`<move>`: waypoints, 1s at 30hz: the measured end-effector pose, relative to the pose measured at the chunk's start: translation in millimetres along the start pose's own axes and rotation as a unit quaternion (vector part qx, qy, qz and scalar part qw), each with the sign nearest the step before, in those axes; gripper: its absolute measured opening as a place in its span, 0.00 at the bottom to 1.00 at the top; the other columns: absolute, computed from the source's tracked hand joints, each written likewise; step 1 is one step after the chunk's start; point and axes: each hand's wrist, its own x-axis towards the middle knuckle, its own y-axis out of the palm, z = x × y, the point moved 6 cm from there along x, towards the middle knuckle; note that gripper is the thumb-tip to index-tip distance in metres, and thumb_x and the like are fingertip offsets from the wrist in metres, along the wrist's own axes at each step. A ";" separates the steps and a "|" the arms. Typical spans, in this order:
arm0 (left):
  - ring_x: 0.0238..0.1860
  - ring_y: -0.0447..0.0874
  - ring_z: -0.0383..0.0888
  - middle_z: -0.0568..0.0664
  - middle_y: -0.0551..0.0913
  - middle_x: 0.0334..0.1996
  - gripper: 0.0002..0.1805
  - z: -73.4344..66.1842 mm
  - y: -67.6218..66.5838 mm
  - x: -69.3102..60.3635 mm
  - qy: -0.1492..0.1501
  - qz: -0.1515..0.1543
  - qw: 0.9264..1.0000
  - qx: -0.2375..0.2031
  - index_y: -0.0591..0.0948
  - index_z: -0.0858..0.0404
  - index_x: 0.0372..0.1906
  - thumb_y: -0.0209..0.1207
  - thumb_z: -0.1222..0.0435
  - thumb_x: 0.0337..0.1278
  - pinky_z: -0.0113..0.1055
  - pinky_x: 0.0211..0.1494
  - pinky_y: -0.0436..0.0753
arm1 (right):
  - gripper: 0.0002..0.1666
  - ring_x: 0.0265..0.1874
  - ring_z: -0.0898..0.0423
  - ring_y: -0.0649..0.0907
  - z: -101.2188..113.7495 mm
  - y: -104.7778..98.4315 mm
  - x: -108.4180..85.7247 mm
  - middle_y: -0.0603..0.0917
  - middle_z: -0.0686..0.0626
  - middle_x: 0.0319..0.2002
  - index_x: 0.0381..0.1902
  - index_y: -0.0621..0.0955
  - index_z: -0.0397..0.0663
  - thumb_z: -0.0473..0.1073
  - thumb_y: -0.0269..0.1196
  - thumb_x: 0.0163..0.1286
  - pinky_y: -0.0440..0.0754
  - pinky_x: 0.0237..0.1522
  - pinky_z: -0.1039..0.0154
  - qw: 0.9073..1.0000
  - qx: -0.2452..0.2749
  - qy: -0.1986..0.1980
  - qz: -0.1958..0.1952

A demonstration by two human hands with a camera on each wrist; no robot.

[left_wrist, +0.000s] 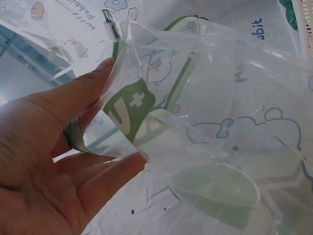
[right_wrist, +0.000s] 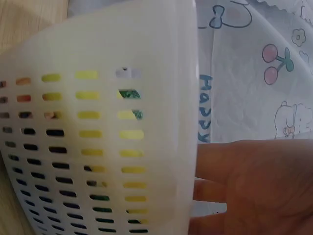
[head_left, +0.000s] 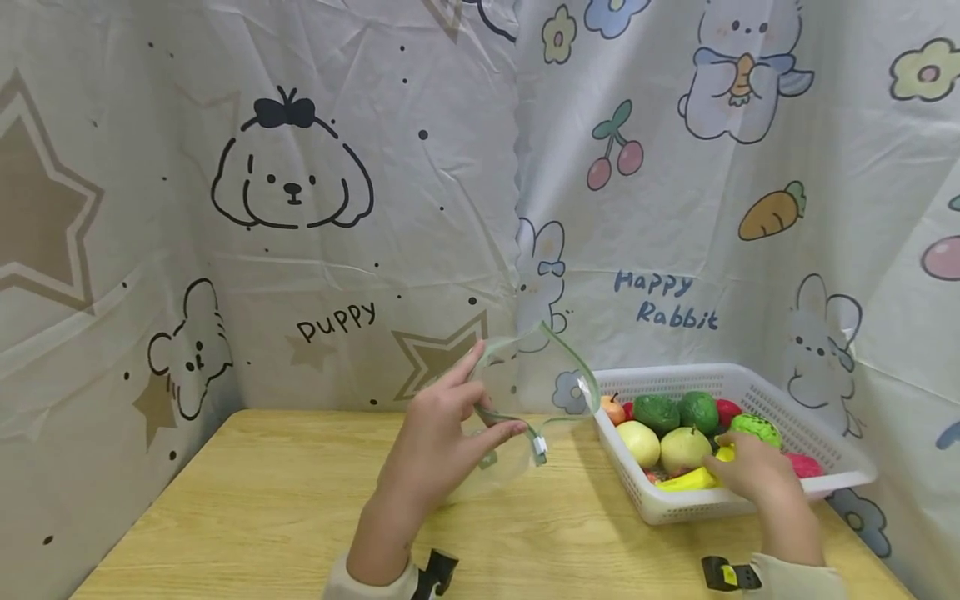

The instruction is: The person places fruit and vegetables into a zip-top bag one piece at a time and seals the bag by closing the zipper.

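Behind the wooden table point(head_left: 277, 492), pale sheeting point(head_left: 442, 258) is hung, printed with a puppy face point(head_left: 292, 171), cherries point(head_left: 630, 157) and a carrot point(head_left: 771, 213).

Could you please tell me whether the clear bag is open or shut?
Open: in the head view, the green rim of the bag gapes wide, held at one side by the left hand.

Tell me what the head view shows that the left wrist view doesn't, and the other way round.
Only the head view: the right hand, the pale stemmed fruit and the wooden table. Only the left wrist view: readable "U+" lettering on a green label. Both: the left hand holding the clear bag, its slider, the printed cloth and part of the white basket.
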 end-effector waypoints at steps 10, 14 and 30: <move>0.19 0.48 0.32 0.55 0.68 0.73 0.19 2.3 -2.4 2.2 -0.008 -0.004 1.000 -0.001 0.75 0.56 0.20 0.78 0.59 0.46 0.27 0.22 0.62 | 0.35 0.54 0.25 0.72 24.4 -6.5 -2.1 0.70 0.18 0.58 0.65 0.69 0.27 0.39 0.67 0.66 0.72 0.55 0.26 0.993 0.070 -0.077 -0.059; 0.18 0.47 0.32 0.55 0.68 0.74 0.19 4.7 -3.2 1.5 -0.018 0.001 1.000 -0.007 0.75 0.56 0.21 0.77 0.58 0.47 0.27 0.22 0.60 | 0.34 0.54 0.26 0.75 36.4 -4.4 -5.5 0.72 0.21 0.61 0.67 0.70 0.33 0.40 0.67 0.67 0.74 0.54 0.26 0.991 0.078 -0.097 -0.048; 0.17 0.52 0.31 0.53 0.69 0.73 0.21 8.1 -3.3 0.8 -0.019 0.005 1.000 -0.012 0.75 0.57 0.21 0.78 0.57 0.46 0.26 0.22 0.62 | 0.38 0.65 0.19 0.66 64.5 -55.0 -43.4 0.55 0.26 0.74 0.80 0.58 0.48 0.44 0.59 0.78 0.83 0.49 0.62 0.937 0.300 -0.128 -0.127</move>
